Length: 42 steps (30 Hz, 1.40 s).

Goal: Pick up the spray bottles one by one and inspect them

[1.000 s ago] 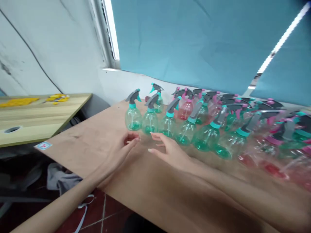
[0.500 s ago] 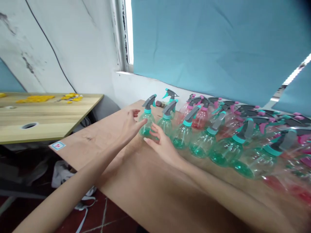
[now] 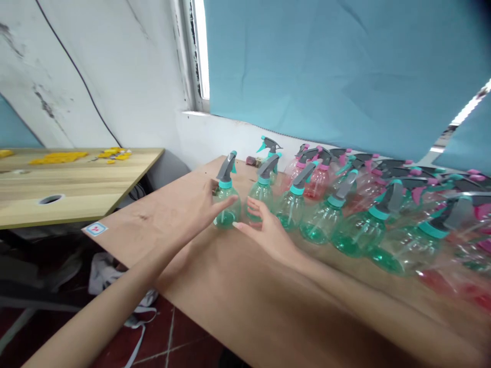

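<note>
Several clear green spray bottles with grey-and-teal triggers stand in a row on a brown wooden table (image 3: 245, 301). My left hand (image 3: 207, 207) is curled around the side of the leftmost green bottle (image 3: 227, 204), fingers pressed on its body. My right hand (image 3: 264, 227) rests open, fingers stretched, just in front of the second green bottle (image 3: 261, 191) and touching or nearly touching its base. Behind this row stand pink spray bottles (image 3: 316, 179) with pink triggers.
More green and pink bottles crowd the table's right side (image 3: 422, 225). A lighter desk (image 3: 69, 189) at left carries yellow pieces (image 3: 57, 156) and has a cable hole. A blue curtain (image 3: 326, 71) hangs behind. Cloth lies on the dark red floor (image 3: 115, 286).
Both hands have moved forward from the bare table to the bottles. My left hand has closed on the leftmost green bottle and turned or shifted it slightly toward me.
</note>
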Motion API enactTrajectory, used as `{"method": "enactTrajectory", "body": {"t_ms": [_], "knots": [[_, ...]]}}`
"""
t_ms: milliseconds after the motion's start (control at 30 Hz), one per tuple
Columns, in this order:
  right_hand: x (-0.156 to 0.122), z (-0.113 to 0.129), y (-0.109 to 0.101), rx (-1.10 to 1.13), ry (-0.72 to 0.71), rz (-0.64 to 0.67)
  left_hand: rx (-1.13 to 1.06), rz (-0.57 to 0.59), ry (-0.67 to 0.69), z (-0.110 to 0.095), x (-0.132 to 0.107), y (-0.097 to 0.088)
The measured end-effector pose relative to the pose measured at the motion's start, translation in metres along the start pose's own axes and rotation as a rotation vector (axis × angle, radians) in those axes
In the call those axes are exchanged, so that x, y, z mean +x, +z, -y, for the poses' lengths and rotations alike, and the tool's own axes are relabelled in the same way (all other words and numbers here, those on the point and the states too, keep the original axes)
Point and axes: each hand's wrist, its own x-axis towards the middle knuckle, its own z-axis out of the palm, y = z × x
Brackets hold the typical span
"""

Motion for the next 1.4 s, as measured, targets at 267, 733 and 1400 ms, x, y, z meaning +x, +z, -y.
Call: {"method": "enactTrajectory", "body": {"t_ms": [267,733,1400], "knots": [[-0.061,0.005,-0.02,-0.181,-0.04,0.08,0.047,0.113,0.045,-0.055,-0.106,0.017],[-0.14,0.007,-0.089,-0.181,-0.148,0.138,-0.385,0.517,0.113,-0.171,-0.114,0.059],[-0.193,-0.082,-0.19,-0.668,-0.015,0.177,-0.509,0.612,0.104,-0.194,-0.112,0.098]]}}
